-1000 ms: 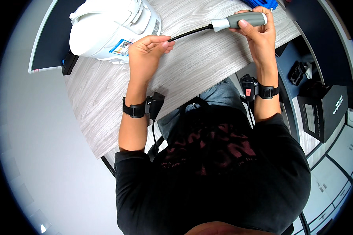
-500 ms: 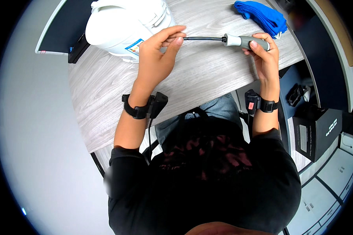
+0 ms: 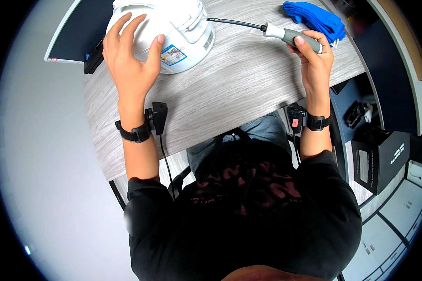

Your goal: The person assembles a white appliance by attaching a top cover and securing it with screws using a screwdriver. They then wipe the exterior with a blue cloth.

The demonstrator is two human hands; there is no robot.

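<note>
My right hand is closed round the grey handle of a screwdriver, whose dark shaft points left. The screwdriver's tip meets or overlaps the right side of a white rounded plastic container with a label on it; I cannot tell whether they touch. My left hand has its fingers spread over the container's near left side. Whether those fingers press on its surface or hover just above it is unclear. The container's far end is cut off by the top of the picture.
A folded blue cloth lies at the far right of the wood-grain table. Dark partitions stand on both sides. Beside me on the right is a black box. Cables hang from the black devices on my wrists.
My left hand has let go of the screwdriver's tip, opened and moved left to the container. The screwdriver's tip has swung up toward the container, while my right hand stays nearly in place.
</note>
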